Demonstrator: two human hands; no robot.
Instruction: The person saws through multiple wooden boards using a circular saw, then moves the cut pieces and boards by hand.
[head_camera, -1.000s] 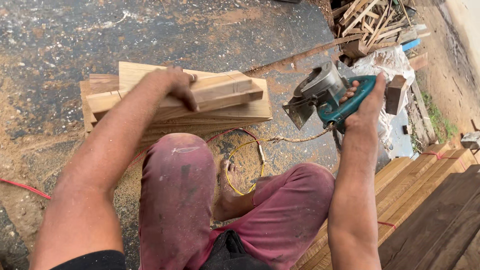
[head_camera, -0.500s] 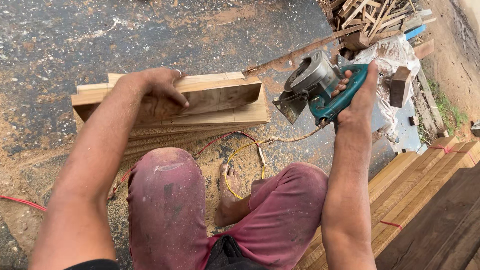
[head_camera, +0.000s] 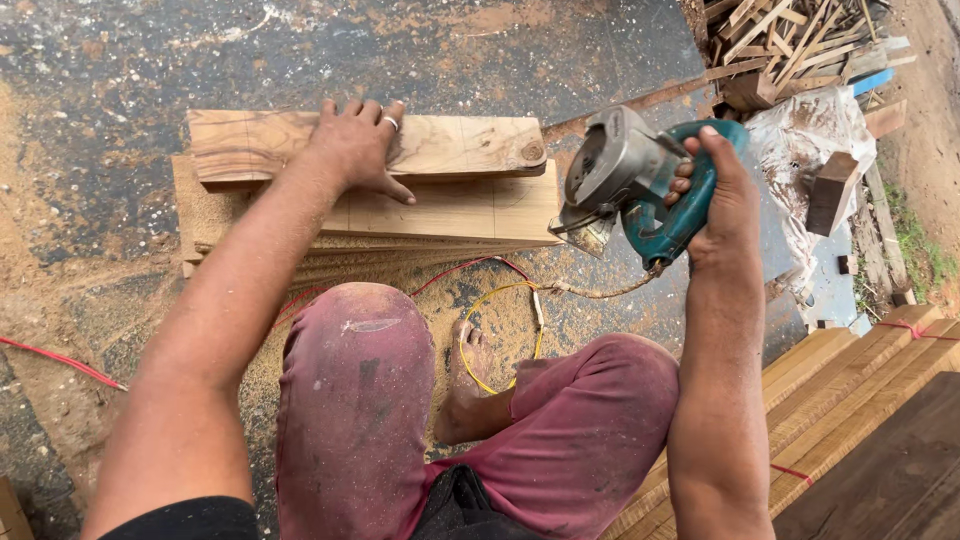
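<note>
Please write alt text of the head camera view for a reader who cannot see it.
A seated person's left hand presses flat on a wooden board on stacked planks, while the right hand holds a teal circular saw raised beside them. Sawdust covers the ground; wires lie near the bare foot.

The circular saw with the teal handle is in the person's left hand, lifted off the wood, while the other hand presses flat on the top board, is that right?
Not quite: the head view shows the circular saw in the right hand, lifted off the wood. The left hand presses flat on the top board.
</note>
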